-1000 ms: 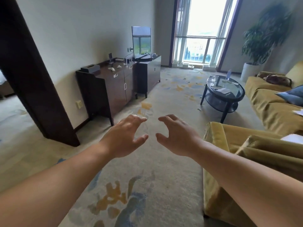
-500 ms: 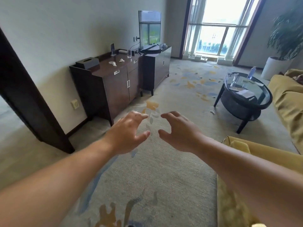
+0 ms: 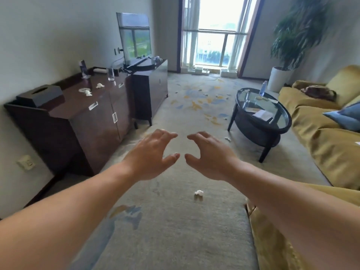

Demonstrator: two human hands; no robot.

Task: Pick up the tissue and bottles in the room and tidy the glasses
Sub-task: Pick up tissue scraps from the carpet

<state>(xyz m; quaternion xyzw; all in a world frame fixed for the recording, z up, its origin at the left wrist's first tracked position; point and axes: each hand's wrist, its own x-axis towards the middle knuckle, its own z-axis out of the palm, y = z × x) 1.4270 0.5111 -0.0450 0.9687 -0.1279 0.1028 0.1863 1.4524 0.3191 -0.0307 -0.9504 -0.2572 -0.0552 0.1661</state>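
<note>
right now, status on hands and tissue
Left hand and right hand open, empty. Nearest tissue wad on carpet, untouched. No obstacle seen between.

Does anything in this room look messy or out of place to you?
Yes. A crumpled tissue lies on the carpet in the foreground, smaller white scraps lie near the coffee table, and tissue wads sit on the dark sideboard near a drinking glass. A bottle stands on the coffee table too.
</note>
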